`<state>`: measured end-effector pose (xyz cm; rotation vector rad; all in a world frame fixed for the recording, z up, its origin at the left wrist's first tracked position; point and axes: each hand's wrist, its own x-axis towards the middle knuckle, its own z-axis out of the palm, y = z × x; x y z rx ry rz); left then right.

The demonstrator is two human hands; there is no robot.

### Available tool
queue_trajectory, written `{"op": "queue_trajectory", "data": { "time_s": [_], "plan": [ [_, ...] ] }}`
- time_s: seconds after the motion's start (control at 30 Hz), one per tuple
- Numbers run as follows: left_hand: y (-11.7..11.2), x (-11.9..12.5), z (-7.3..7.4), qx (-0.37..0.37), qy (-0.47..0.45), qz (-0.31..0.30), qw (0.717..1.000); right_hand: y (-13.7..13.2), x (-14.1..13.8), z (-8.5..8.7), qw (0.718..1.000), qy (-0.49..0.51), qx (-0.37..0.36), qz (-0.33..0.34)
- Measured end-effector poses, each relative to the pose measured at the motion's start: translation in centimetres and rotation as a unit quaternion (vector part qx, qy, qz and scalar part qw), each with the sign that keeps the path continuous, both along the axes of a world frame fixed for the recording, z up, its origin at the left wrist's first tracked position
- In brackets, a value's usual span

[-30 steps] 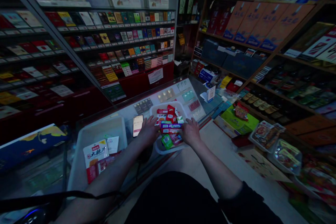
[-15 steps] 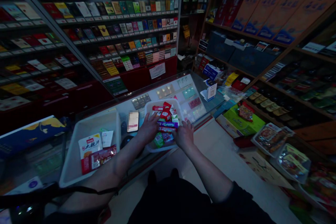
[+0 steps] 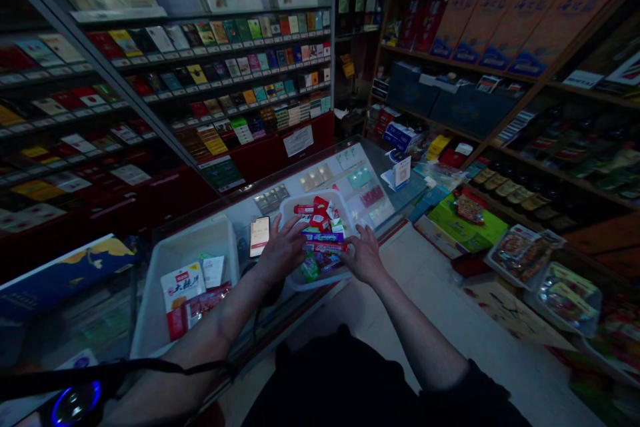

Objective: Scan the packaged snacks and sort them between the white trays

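A white plastic basket (image 3: 345, 203) on the glass counter holds several small colourful packets (image 3: 320, 227), red, purple and green. My left hand (image 3: 280, 250) rests at the basket's left edge, fingers bent onto the packets. At the basket's near right side my right hand (image 3: 363, 255) has its fingers curled against a purple and red packet (image 3: 327, 242). Whether either hand truly grips a packet is hard to make out in the dim light.
A phone (image 3: 259, 236) lies lit on the counter left of the basket. A larger white bin (image 3: 165, 260) with snack bags sits further left. Cigarette shelves (image 3: 220, 73) rise behind the counter. Boxes and snack tubs (image 3: 525, 253) crowd the floor and shelves at right.
Both hands stay at the basket, shifting slightly among the packets. The view has swayed a little; nothing has left the basket.
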<state>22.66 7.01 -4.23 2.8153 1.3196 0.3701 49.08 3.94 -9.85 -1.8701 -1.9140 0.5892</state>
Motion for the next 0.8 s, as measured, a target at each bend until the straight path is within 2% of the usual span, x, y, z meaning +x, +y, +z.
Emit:
{"op": "queue_trajectory", "data": {
  "time_s": [0.13, 0.27, 0.37, 0.6, 0.8],
  "plan": [
    [-0.9, -1.7, 1.1, 0.023, -0.022, -0.011, 0.999, -0.1, -0.3, 1.9, 0.995, 0.093, 0.008, 0.032],
    [-1.5, -4.0, 2.2, 0.025, -0.061, 0.003, 0.998, 0.1, -1.6, 3.9, 0.968, 0.248, -0.001, 0.047],
    [-1.2, -6.0, 2.7, -0.011, -0.081, 0.016, 0.997, 0.3, -3.0, 4.8, 0.948, 0.315, -0.011, 0.049],
    [-0.3, -9.8, 2.9, -0.076, -0.102, 0.010, 0.992, 0.8, -6.0, 5.2, 0.930, 0.362, 0.004, 0.067],
    [-0.2, -11.7, 3.1, -0.136, -0.146, 0.009, 0.980, 1.7, -7.0, 4.3, 0.932, 0.354, 0.006, 0.075]
  ]
}}
